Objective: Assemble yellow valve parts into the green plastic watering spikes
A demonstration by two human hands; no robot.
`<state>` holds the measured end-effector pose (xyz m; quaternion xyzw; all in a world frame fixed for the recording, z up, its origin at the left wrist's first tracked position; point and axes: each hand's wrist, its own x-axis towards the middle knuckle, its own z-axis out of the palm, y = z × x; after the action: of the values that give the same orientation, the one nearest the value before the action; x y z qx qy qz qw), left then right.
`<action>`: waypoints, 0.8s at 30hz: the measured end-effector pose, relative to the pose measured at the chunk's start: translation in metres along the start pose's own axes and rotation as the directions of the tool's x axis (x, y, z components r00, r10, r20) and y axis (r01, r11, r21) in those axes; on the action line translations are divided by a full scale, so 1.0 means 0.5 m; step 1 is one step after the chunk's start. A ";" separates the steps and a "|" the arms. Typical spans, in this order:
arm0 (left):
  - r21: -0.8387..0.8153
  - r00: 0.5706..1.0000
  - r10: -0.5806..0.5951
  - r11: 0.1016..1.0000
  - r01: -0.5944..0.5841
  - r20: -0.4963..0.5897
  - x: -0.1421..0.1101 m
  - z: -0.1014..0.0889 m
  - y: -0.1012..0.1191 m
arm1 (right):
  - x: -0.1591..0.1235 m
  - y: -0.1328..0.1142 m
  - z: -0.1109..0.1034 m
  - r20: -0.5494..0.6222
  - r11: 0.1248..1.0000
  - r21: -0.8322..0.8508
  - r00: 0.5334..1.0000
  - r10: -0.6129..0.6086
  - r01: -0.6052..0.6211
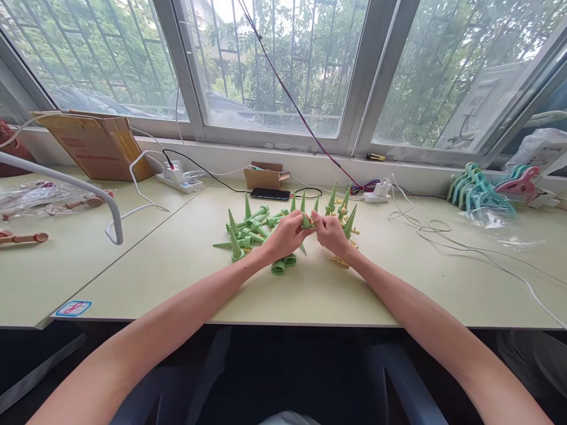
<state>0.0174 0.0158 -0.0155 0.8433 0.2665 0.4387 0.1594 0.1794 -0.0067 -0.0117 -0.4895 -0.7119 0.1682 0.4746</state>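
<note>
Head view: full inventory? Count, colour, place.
cones: many, green, mid-table
pieces: several, yellow, right of cones
phone: 1, black, behind cones
boxes: 2, brown, rear, left and centre
power strips: 2, white, rear
cables: several, mixed colours, rear and right
hangers: several, teal and pink, right
plastic: uncounted, clear, left and right
sticks: several, brown, left
tube: 1, white, left
sticker: 1, white/blue/red, front left
tabletops: 2, pale, below
windows: 3, grey frames, rear
left hand: 1, bare, holding cone
right hand: 1, bare, beside it
</note>
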 end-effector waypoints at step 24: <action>-0.479 0.937 -0.287 0.805 0.350 0.202 0.009 -0.011 0.022 | 0.000 -0.009 -0.005 0.008 0.999 0.044 1.000 0.025 -0.026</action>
<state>0.0183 0.0096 -0.0040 0.7390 0.2691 0.4091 0.4627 0.1794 -0.0091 -0.0072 -0.4872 -0.7036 0.1918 0.4804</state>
